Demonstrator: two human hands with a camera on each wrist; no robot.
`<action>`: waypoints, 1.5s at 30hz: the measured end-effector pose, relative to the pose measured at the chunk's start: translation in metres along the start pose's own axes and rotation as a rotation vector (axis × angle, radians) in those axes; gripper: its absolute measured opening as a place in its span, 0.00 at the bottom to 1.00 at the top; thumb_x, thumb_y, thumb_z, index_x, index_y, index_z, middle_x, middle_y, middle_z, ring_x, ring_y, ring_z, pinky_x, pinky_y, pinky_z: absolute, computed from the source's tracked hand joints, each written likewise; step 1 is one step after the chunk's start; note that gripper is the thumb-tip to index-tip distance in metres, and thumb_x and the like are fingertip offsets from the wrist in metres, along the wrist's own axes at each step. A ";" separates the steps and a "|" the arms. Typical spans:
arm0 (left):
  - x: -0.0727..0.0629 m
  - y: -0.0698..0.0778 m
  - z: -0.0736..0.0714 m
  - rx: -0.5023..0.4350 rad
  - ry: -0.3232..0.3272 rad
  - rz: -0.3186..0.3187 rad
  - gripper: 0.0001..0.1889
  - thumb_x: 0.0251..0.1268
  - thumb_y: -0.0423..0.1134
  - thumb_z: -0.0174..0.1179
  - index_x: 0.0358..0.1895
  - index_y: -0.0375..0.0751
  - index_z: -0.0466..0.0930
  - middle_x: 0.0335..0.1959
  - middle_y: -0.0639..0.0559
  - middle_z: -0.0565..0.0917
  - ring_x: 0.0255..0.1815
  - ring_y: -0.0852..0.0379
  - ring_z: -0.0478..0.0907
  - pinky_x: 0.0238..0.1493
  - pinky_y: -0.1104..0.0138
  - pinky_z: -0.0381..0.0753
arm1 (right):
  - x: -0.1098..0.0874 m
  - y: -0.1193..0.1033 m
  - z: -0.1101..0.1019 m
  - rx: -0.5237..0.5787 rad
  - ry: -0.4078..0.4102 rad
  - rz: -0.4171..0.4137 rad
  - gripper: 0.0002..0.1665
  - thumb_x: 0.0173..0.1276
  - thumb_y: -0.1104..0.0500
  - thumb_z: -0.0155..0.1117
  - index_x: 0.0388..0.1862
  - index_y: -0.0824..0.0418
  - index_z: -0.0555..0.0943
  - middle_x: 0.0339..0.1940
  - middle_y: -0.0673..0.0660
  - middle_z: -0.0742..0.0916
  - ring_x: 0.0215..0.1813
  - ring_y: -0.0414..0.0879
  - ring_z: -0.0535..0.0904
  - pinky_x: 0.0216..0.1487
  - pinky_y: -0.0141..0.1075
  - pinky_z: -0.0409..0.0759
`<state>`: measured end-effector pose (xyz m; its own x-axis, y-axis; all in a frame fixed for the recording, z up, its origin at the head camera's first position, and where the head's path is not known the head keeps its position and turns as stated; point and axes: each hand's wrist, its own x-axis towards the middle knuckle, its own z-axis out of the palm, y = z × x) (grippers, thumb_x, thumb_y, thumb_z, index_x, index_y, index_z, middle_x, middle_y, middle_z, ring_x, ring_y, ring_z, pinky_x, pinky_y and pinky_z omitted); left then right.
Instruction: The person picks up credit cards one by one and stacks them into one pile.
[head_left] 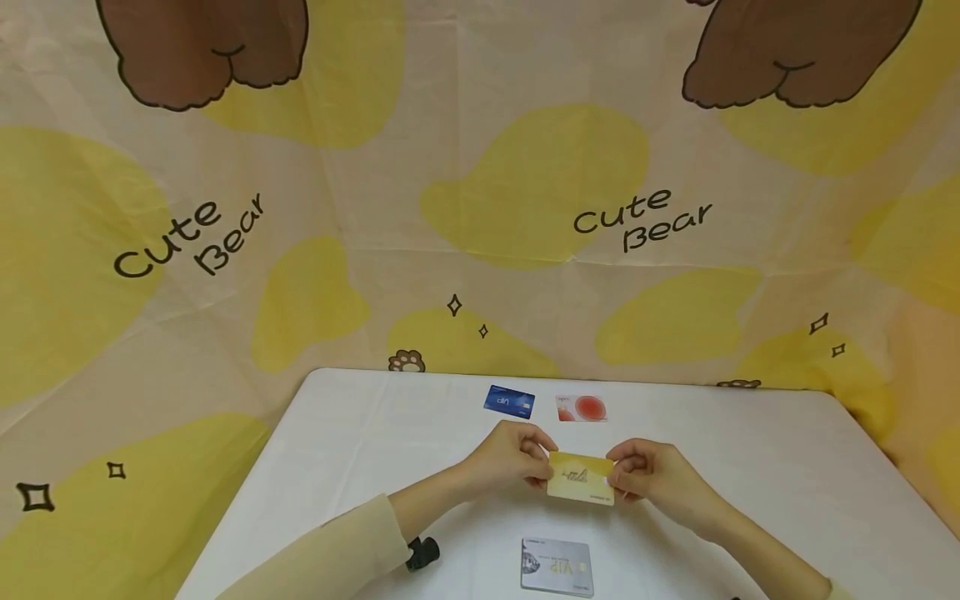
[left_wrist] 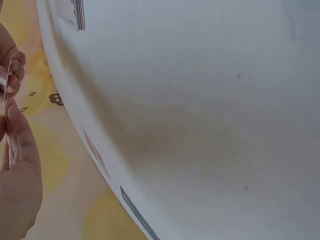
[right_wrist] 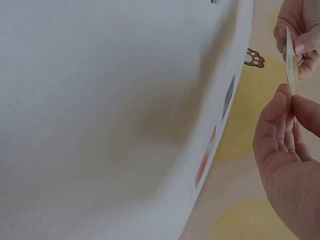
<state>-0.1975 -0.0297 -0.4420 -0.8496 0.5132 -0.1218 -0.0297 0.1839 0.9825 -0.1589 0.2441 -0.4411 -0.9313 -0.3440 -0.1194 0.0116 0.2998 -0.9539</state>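
Observation:
A yellow card [head_left: 581, 479] is held up above the white table between both hands. My left hand [head_left: 512, 456] pinches its left edge, and my right hand [head_left: 662, 483] pinches the right edge. In the right wrist view the card [right_wrist: 291, 62] shows nearly edge-on, with fingers and thumb on either side of it. Beyond the hands, a blue card [head_left: 510, 402] and a white card with red circles [head_left: 582, 408] lie flat, side by side. Nearer the front lies a stack of cards, the top one a silver VIP card [head_left: 557, 567].
The white table [head_left: 750, 433] has rounded far corners. Behind it hangs a cloth [head_left: 510, 317] with yellow patches, bears and "Cute Bear" lettering. A small black object [head_left: 423, 552] is by the left sleeve; its kind cannot be made out.

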 end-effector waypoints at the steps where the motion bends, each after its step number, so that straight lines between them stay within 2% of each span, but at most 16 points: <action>1: -0.001 0.000 0.000 -0.003 -0.004 -0.001 0.10 0.60 0.23 0.69 0.45 0.32 0.85 0.27 0.47 0.88 0.24 0.57 0.85 0.36 0.60 0.90 | 0.000 0.000 0.000 0.000 -0.001 0.000 0.20 0.71 0.66 0.69 0.55 0.77 0.77 0.37 0.60 0.85 0.38 0.46 0.84 0.39 0.37 0.88; 21: -0.021 -0.003 -0.003 -0.068 -0.001 -0.022 0.11 0.58 0.23 0.70 0.44 0.32 0.85 0.28 0.45 0.89 0.24 0.57 0.85 0.33 0.63 0.90 | -0.006 -0.001 0.014 0.013 -0.032 0.008 0.19 0.71 0.65 0.70 0.54 0.75 0.78 0.35 0.58 0.86 0.36 0.46 0.84 0.39 0.36 0.88; 29: -0.032 -0.004 -0.004 -0.062 -0.003 -0.043 0.11 0.59 0.23 0.70 0.44 0.33 0.85 0.28 0.44 0.88 0.24 0.55 0.86 0.34 0.60 0.90 | -0.008 -0.002 0.019 0.041 -0.065 0.012 0.18 0.71 0.66 0.69 0.54 0.75 0.78 0.35 0.59 0.86 0.36 0.47 0.84 0.39 0.38 0.88; 45: -0.044 -0.008 -0.003 -0.062 -0.013 -0.075 0.11 0.57 0.21 0.70 0.43 0.34 0.84 0.26 0.46 0.87 0.23 0.57 0.85 0.32 0.63 0.89 | -0.014 -0.002 0.030 -0.002 -0.076 0.028 0.15 0.71 0.63 0.70 0.51 0.72 0.80 0.34 0.58 0.87 0.35 0.48 0.85 0.36 0.37 0.88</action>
<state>-0.1618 -0.0566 -0.4441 -0.8366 0.5111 -0.1972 -0.1262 0.1704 0.9773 -0.1352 0.2217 -0.4459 -0.9002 -0.4021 -0.1672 0.0370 0.3119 -0.9494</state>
